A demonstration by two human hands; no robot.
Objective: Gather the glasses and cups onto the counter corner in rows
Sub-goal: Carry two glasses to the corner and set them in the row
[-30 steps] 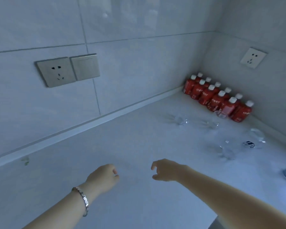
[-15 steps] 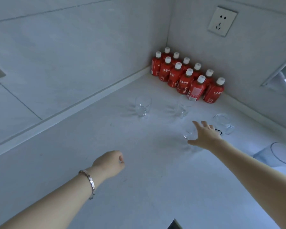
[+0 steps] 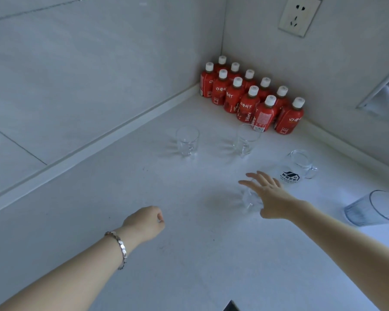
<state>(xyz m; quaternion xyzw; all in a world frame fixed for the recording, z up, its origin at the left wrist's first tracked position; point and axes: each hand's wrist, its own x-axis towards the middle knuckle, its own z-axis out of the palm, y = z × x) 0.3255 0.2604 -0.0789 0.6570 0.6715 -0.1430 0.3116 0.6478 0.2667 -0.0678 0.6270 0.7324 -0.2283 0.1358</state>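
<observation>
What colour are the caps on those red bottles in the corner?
White caps on the red bottles, seen best in the head view.

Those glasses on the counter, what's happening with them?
A person is tidying clear glasses on a white counter. Their right hand, fingers spread, reaches over a small glass but hasn't gripped it. The left hand is loosely curled and holds nothing. Two more glasses stand farther back, a printed cup and a mug sit to the right, and a ribbed tumbler is at the edge. Red bottles fill the corner.
</observation>
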